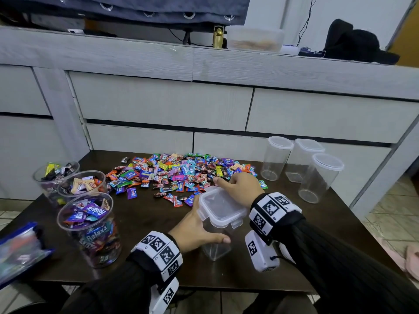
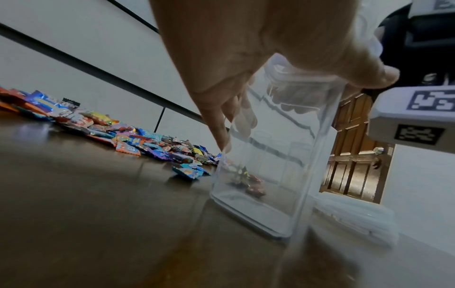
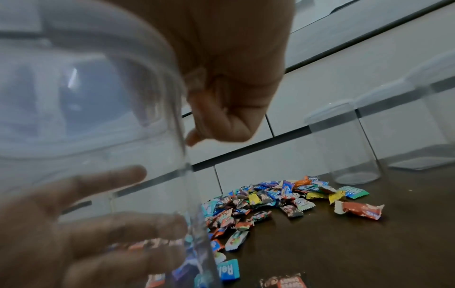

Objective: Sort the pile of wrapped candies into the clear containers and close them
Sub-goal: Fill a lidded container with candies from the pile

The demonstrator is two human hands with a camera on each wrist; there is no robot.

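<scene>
A clear square container [image 1: 217, 243] with a white clip lid [image 1: 221, 210] stands on the dark table [image 1: 145, 225] in front of me and looks empty. My left hand [image 1: 198, 228] grips its body from the left, thumb across the near side. My right hand [image 1: 238, 189] lies over the lid's far right corner, fingers curled on its edge. In the left wrist view the left hand [image 2: 229, 81] wraps the container [image 2: 270, 165]. The right wrist view shows the right hand [image 3: 234, 101] at the lid rim of the container [image 3: 98, 126]. Behind lies the candy pile [image 1: 181, 174].
Three open round containers of sorted candies [image 1: 90, 225] stand at the left. Three empty lidded containers [image 1: 320, 177] stand at the right rear, also in the right wrist view [image 3: 344, 148]. A blue zip pouch [image 1: 20, 249] lies at the table's left edge. Grey drawers [image 1: 163, 103] rise behind.
</scene>
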